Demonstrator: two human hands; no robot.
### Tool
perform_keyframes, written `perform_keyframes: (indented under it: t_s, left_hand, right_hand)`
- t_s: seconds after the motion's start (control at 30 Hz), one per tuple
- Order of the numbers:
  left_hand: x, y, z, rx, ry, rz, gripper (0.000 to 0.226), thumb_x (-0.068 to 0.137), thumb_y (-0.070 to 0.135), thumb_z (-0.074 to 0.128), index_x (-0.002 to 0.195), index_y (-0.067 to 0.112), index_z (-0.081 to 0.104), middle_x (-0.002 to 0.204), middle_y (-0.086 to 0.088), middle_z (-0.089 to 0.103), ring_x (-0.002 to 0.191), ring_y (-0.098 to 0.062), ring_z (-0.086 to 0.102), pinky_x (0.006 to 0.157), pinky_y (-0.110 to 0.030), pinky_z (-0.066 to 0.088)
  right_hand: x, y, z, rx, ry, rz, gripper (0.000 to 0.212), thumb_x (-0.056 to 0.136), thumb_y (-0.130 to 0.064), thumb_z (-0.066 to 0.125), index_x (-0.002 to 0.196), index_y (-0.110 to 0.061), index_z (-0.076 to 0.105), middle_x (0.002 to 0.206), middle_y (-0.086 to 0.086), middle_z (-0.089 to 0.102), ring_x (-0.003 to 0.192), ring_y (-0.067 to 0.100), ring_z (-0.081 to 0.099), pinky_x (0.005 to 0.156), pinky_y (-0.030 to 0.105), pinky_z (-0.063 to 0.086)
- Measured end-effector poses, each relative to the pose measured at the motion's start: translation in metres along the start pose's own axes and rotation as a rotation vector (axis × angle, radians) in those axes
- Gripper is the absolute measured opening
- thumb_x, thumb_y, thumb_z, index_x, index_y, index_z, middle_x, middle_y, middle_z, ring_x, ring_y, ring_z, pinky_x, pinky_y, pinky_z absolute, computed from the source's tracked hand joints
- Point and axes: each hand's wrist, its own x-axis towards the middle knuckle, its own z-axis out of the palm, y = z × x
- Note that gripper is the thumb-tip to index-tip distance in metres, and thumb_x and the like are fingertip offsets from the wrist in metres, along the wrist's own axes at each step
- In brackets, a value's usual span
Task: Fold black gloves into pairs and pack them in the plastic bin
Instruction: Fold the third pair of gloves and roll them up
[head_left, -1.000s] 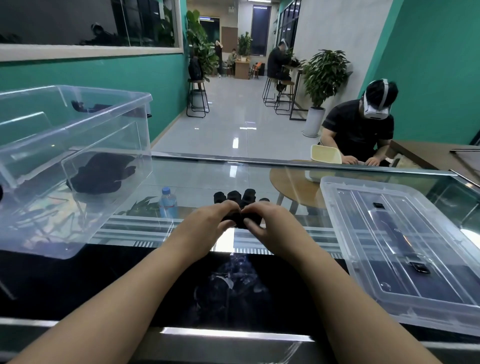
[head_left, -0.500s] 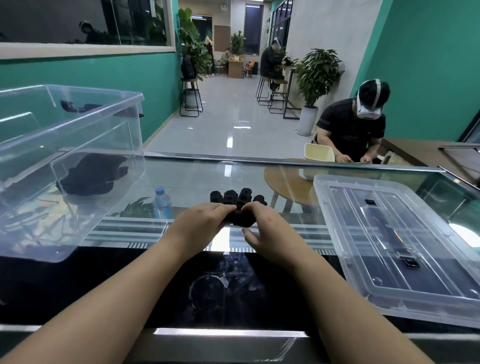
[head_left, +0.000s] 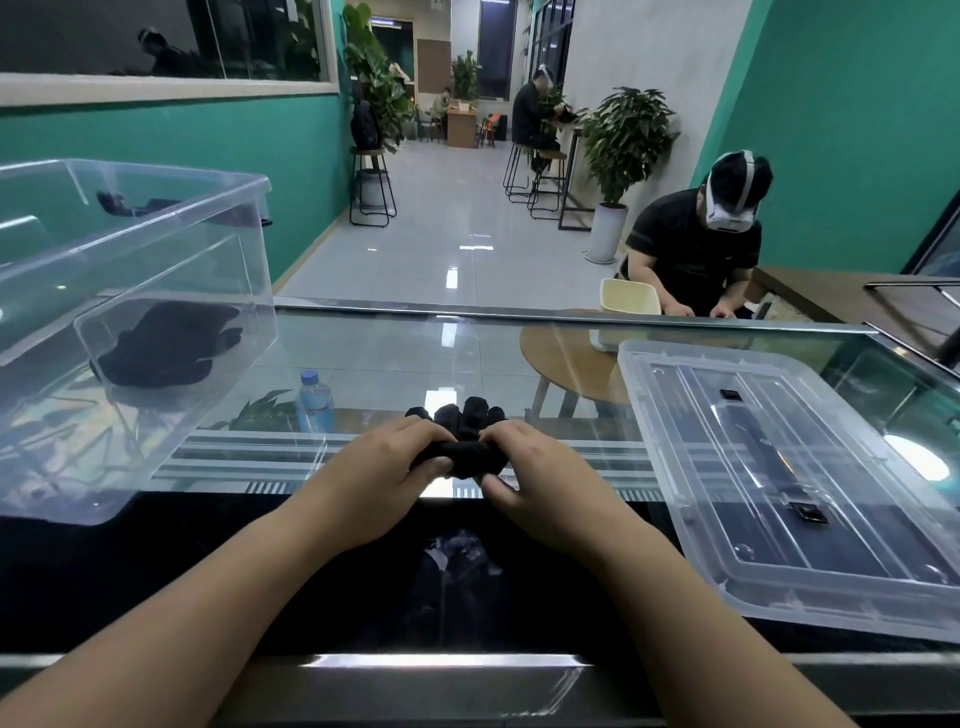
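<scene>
Both my hands grip a pair of black gloves (head_left: 464, 436) over the middle of the glass table. My left hand (head_left: 387, 470) pinches the cuff end from the left, my right hand (head_left: 535, 475) from the right. The glove fingers stick out beyond my knuckles, pointing away from me. The cuff part is bunched between my thumbs. A clear plastic bin (head_left: 171, 249) stands at the left, with a bundle of black gloves (head_left: 169, 343) lying on its floor.
The bin's clear lid (head_left: 769, 467) lies flat on the table at the right. The glass table top (head_left: 395, 353) ends in a metal rail at the far side. Beyond it a seated person with a headset (head_left: 701, 244) works at a round wooden table.
My hands have drawn closer together on the gloves and squeezed the cuff end into a tighter bunch. The view has shifted slightly; the bin and lid have not moved.
</scene>
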Motion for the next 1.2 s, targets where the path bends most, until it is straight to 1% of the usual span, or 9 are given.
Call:
perform_keyframes:
  t_s: [0.13, 0.3, 0.47, 0.7, 0.77, 0.9, 0.97, 1.07, 1.2]
  left_hand:
    - [0.005, 0.003, -0.001, -0.009, 0.051, -0.108, 0.019, 0.094, 0.025, 0.049, 0.108, 0.019, 0.059, 0.091, 0.008, 0.06, 0.082, -0.012, 0.056, 0.069, -0.018, 0.041]
    - [0.026, 0.007, 0.001, -0.06, 0.109, -0.294, 0.023, 0.095, 0.032, 0.046, 0.104, 0.015, 0.058, 0.088, 0.005, 0.059, 0.084, -0.015, 0.056, 0.072, -0.025, 0.038]
    - [0.052, -0.002, 0.01, 0.053, 0.077, -0.467, 0.032, 0.097, 0.036, 0.039, 0.084, 0.011, 0.055, 0.073, 0.0, 0.054, 0.076, -0.022, 0.051, 0.062, -0.029, 0.033]
    - [0.064, -0.002, 0.019, 0.288, 0.153, -0.497, 0.037, 0.096, 0.036, 0.04, 0.101, 0.003, 0.056, 0.107, -0.016, 0.055, 0.091, -0.033, 0.056, 0.068, -0.035, 0.037]
    - [0.058, -0.001, 0.018, 0.368, 0.149, -0.558, 0.044, 0.094, 0.045, 0.04, 0.107, 0.004, 0.05, 0.11, -0.015, 0.053, 0.098, -0.034, 0.054, 0.067, -0.037, 0.036]
    - [0.056, 0.003, 0.0, 0.424, -0.07, -0.766, 0.06, 0.088, 0.06, 0.04, 0.082, 0.001, 0.051, 0.068, -0.008, 0.051, 0.074, -0.031, 0.056, 0.059, -0.031, 0.036]
    - [0.063, 0.007, -0.009, 0.314, -0.195, -0.756, 0.054, 0.092, 0.05, 0.045, 0.062, 0.005, 0.043, 0.055, -0.006, 0.045, 0.053, -0.022, 0.049, 0.046, -0.026, 0.037]
    - [0.073, 0.019, -0.022, 0.138, -0.318, -0.806, 0.039, 0.093, 0.037, 0.05, 0.076, 0.003, 0.042, 0.061, -0.005, 0.046, 0.048, -0.014, 0.044, 0.022, -0.014, 0.03]
    - [0.07, 0.016, -0.026, -0.152, -0.289, -0.864, 0.028, 0.093, 0.025, 0.054, 0.077, 0.004, 0.044, 0.066, -0.008, 0.048, 0.049, -0.014, 0.047, 0.023, -0.011, 0.03]
  right_hand:
    - [-0.001, -0.002, -0.005, 0.051, 0.022, 0.046, 0.026, 0.095, -0.034, 0.045, 0.117, -0.021, 0.048, 0.105, 0.003, 0.065, 0.093, 0.023, 0.06, 0.078, 0.037, 0.048]
    - [0.018, -0.005, 0.0, 0.143, 0.076, 0.246, 0.033, 0.097, -0.035, 0.04, 0.118, -0.013, 0.051, 0.108, 0.007, 0.064, 0.096, 0.023, 0.058, 0.078, 0.034, 0.046]
    - [0.051, 0.0, 0.008, 0.207, 0.078, 0.453, 0.036, 0.096, -0.033, 0.037, 0.107, -0.007, 0.058, 0.086, 0.005, 0.058, 0.078, 0.022, 0.055, 0.063, 0.03, 0.039]
    - [0.071, 0.0, 0.016, 0.061, 0.078, 0.561, 0.04, 0.097, -0.036, 0.039, 0.119, -0.004, 0.048, 0.12, 0.016, 0.049, 0.092, 0.032, 0.057, 0.07, 0.033, 0.039]
    - [0.07, -0.002, 0.013, 0.027, 0.074, 0.616, 0.041, 0.096, -0.039, 0.042, 0.116, -0.004, 0.048, 0.116, 0.015, 0.052, 0.092, 0.03, 0.056, 0.068, 0.032, 0.038]
    - [0.077, -0.005, 0.006, -0.053, -0.066, 0.606, 0.027, 0.096, -0.036, 0.044, 0.087, -0.012, 0.053, 0.093, 0.01, 0.058, 0.086, 0.029, 0.056, 0.065, 0.031, 0.039]
    - [0.081, -0.009, 0.001, -0.033, -0.146, 0.575, 0.02, 0.096, -0.029, 0.048, 0.092, -0.011, 0.055, 0.101, 0.013, 0.062, 0.099, 0.03, 0.062, 0.06, 0.029, 0.04]
    - [0.081, -0.011, -0.006, 0.002, -0.229, 0.527, 0.024, 0.095, -0.027, 0.048, 0.084, -0.006, 0.05, 0.081, 0.01, 0.055, 0.095, 0.03, 0.06, 0.06, 0.028, 0.037]
    - [0.073, -0.003, -0.012, 0.156, -0.159, 0.505, 0.026, 0.089, -0.021, 0.056, 0.079, 0.002, 0.055, 0.076, 0.013, 0.056, 0.078, 0.025, 0.051, 0.053, 0.025, 0.037]
